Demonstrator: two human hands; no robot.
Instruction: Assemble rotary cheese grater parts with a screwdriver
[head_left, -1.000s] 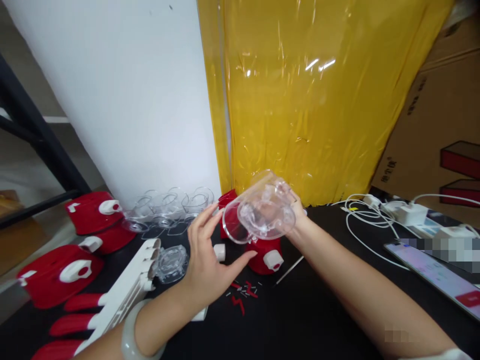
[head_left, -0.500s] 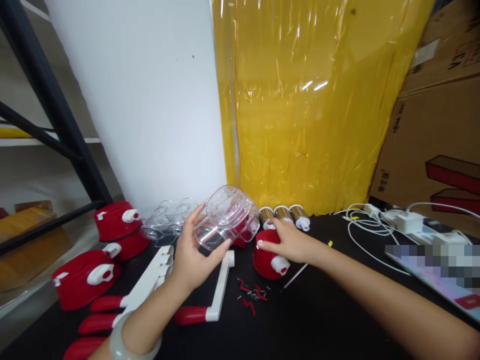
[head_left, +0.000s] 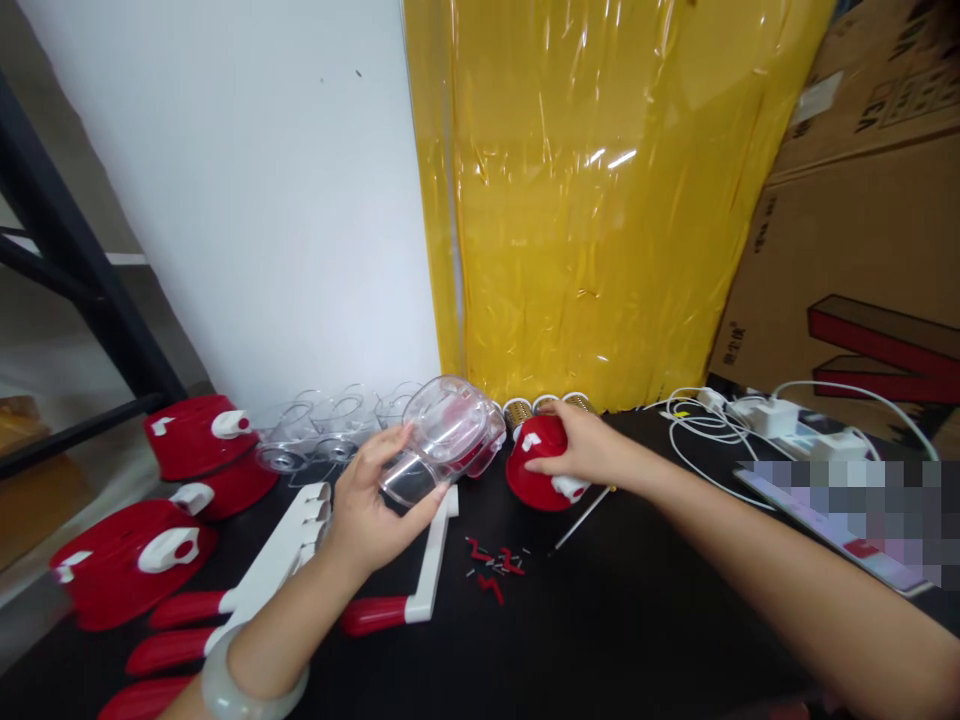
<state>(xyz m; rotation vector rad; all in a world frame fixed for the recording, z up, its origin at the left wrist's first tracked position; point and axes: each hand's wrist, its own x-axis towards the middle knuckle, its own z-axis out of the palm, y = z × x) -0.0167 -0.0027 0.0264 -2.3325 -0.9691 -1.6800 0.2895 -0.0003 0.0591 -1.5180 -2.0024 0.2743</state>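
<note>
My left hand [head_left: 375,505] grips a clear plastic housing [head_left: 446,430] with a round opening, held tilted above the table. My right hand [head_left: 581,445] is closed around a red plastic base [head_left: 536,470] with a white knob [head_left: 570,487] on its side. The two parts are apart, side by side. Below them lie small red Z-shaped pieces [head_left: 491,588] among several tiny screws. A screwdriver [head_left: 581,522] with a yellow end rests to the right, partly hidden behind my right hand.
More red bases [head_left: 135,560] stand at the left, by white handles with red grips [head_left: 176,610]. Another handle [head_left: 431,570] lies in the middle. Clear housings [head_left: 300,435] and perforated metal drums [head_left: 517,412] line the back. White cables [head_left: 690,440] and a phone-like screen [head_left: 832,530] are on the right.
The clear housing has passed from my right hand into my left. My right hand has moved to the red base, grasped it, and tilted it slightly up.
</note>
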